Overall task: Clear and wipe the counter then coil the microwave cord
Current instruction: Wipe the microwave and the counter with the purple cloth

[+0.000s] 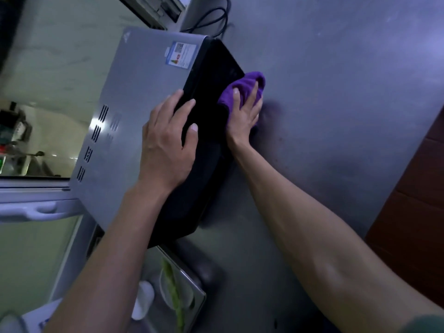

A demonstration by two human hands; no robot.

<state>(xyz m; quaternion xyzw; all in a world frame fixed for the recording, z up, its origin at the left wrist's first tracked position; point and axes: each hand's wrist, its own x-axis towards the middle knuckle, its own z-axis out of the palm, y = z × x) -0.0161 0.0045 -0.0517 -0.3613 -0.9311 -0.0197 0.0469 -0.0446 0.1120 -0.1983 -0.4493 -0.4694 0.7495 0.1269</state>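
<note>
A silver microwave (134,97) with a black front stands on the steel counter (336,92). My left hand (168,143) lies on its top front edge, fingers curled over onto the black door. My right hand (245,114) presses a purple cloth (249,85) against the counter at the foot of the microwave's front. The black microwave cord (211,18) lies in loose loops on the counter behind the microwave.
A metal tray (182,284) with a white dish and green vegetable pieces sits at the near left. A window frame and sill (33,188) run along the left. The counter's right edge meets brown tiles (420,188).
</note>
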